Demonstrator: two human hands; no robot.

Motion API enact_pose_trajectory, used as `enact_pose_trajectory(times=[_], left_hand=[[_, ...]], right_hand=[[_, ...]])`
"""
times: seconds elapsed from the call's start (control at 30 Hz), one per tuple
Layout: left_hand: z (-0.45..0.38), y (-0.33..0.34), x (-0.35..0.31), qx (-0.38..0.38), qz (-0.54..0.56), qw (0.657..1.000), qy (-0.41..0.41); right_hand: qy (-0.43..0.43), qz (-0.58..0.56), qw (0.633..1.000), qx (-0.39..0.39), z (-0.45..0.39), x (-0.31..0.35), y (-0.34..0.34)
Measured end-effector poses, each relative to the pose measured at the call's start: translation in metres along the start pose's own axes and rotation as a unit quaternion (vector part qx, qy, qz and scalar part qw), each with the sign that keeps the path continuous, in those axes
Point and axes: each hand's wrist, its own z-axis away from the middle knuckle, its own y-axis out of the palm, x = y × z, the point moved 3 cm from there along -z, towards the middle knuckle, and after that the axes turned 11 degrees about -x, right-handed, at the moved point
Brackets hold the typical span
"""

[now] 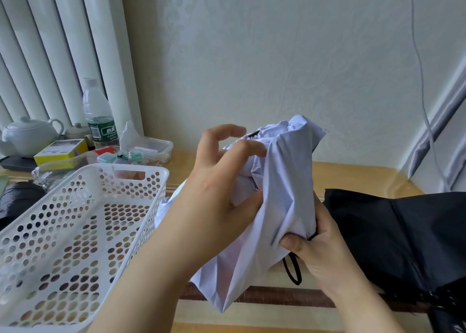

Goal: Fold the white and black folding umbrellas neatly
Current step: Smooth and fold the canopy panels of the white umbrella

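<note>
White basket (75,206), teapot (27,134), perhaps water bottle (97,113)

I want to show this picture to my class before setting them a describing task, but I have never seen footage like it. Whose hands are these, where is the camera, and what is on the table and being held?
There is no machine here. A person wears one camera on the head, looking forward and down, so you see their own two bare hands.

The left hand and the right hand both grip the white umbrella, its fabric bunched and not yet folded neatly. A black wrist loop hangs beneath it.

The black umbrella lies on the table to the right, untouched. To the left stands a white perforated basket. Behind it are a water bottle, a white teapot and a yellow box.
</note>
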Motion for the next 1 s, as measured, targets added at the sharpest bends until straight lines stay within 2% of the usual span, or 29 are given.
enact_pose_trajectory(times=[0.23,0.33,0.47,0.67,0.83,1.0], left_hand=[[0.000,0.006,0.004,-0.077,-0.024,0.996,-0.025],[0.001,0.008,0.003,-0.078,-0.001,0.996,-0.040],[0.004,0.008,0.005,-0.076,0.034,0.991,-0.103],[0.001,0.005,0.007,-0.030,0.032,0.998,-0.045],[0.002,0.009,0.017,0.005,-0.021,0.999,-0.038],[0.003,0.009,0.019,-0.033,-0.027,0.999,-0.012]], right_hand=[[-0.027,0.012,0.999,-0.013,0.003,0.004,0.003],[-0.026,0.038,0.999,-0.028,0.004,0.003,0.000],[-0.026,0.064,0.997,-0.030,0.005,0.002,-0.004],[-0.018,0.067,0.997,-0.029,0.006,0.003,-0.004],[-0.008,0.039,0.999,-0.019,0.006,0.003,-0.002],[-0.003,0.010,1.000,-0.011,0.004,0.002,-0.003]])
